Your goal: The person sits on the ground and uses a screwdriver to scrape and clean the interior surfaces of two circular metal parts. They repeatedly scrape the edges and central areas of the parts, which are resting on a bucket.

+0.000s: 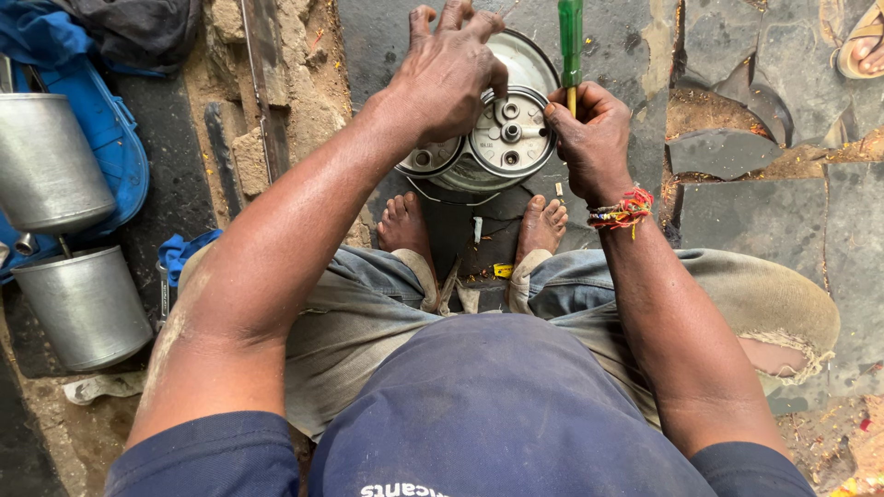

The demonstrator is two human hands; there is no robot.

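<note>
A round metal appliance part (502, 138) with a disc-shaped hub and several holes stands on the ground between my bare feet. My left hand (447, 69) rests on top of it, fingers curled over its rim. My right hand (589, 138) is closed around a screwdriver with a green handle (571, 37), held upright against the part's right edge. The screwdriver's tip is hidden behind my fingers. A coloured thread bracelet (622, 210) circles my right wrist.
Two metal cylindrical containers (51, 161) (83, 308) lie at the left beside blue cloth (110, 147). Broken stone slabs (737, 152) and loose dirt lie at the right. Another person's sandalled foot (861, 41) shows at top right. Small bits (502, 270) lie between my feet.
</note>
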